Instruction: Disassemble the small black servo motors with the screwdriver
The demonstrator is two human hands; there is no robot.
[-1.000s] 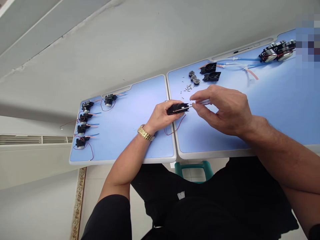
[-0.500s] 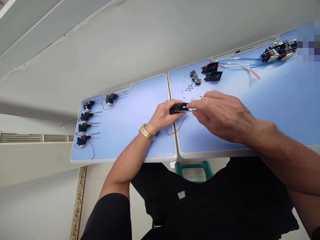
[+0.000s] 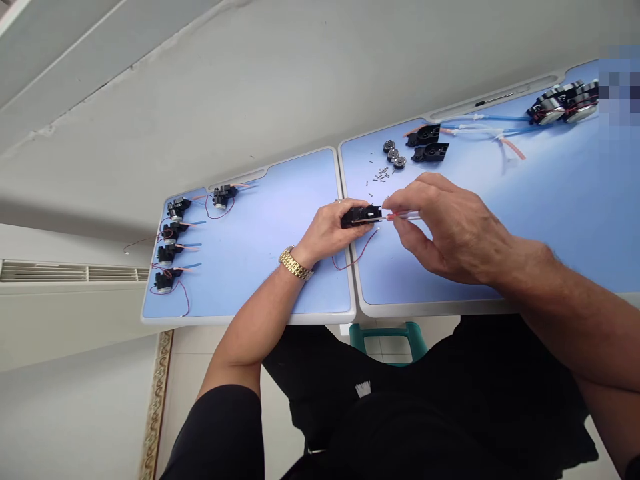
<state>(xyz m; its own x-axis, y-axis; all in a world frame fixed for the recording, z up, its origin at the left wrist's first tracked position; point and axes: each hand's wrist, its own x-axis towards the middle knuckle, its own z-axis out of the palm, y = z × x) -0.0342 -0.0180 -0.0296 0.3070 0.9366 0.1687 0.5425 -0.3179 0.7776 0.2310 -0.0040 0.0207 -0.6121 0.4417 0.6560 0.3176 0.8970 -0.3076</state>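
My left hand (image 3: 336, 227) is closed around a small black plastic motor housing (image 3: 369, 214), its open end turned to the right. A thin red and black wire (image 3: 361, 253) with a small white plug trails below it over the table. Between the thumb and fingers of my right hand (image 3: 450, 230) is a slim screwdriver (image 3: 393, 217) with a clear and red handle. Its thin shaft points left and lies along the lower edge of the housing; where the tip ends is too small to tell.
Small screws (image 3: 383, 175) lie scattered beyond my hands, beside metal wheels (image 3: 393, 155) and black shells (image 3: 430, 152). Several wired black motor units (image 3: 170, 232) stand on the left table (image 3: 280, 200). More silver-and-black units (image 3: 550, 108) sit far right. A gap (image 3: 344, 200) separates the tables.
The fingers of my right hand have drawn back to the right and opened a little from the housing, so the screwdriver's red handle now shows. My left hand holds nearly the same place.
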